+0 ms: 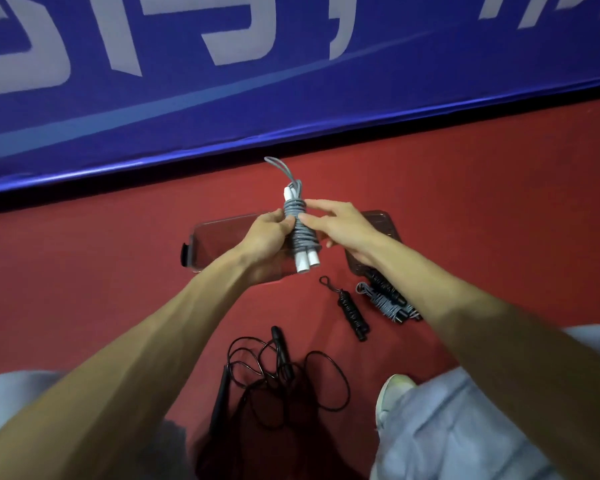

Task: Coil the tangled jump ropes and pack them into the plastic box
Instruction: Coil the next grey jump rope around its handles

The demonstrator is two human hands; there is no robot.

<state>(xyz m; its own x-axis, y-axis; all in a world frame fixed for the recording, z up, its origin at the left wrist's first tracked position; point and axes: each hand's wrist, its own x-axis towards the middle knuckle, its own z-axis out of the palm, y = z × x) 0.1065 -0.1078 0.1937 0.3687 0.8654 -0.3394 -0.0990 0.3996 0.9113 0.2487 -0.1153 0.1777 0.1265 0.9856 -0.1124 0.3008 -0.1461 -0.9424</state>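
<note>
A grey jump rope [300, 233] with white handles is held above the red floor [482, 188], between the two hands and in front of the clear plastic box [212, 233]; its cord is wound in tight turns around the two handles, and a small loop of cord stands out at the far end. The left hand [267, 233] is closed around the bundle from the left side, with the fingers curled on the coil. The right hand [340, 226] is stretched toward the coil, and the tips of two of its fingers are laid against the upper turns; whether a strand is pinched between them cannot be told. The box is lying on the floor under the hands, partly hidden by the left wrist, and a black latch [187, 254] is seen on its left end; a second clear plastic part [378, 218] is lying just to the right, mostly covered by the right hand. Nearer to the person, a black coiled rope [352, 315] is placed on the floor; just beside it, a grey-and-black coiled rope [385, 301] is partly hidden under the right forearm. A tangled black rope [281, 372] is spread between the knees; a pale shoe [392, 393] is seen at the right. A blue banner [326, 98] with white letters runs behind the floor.
</note>
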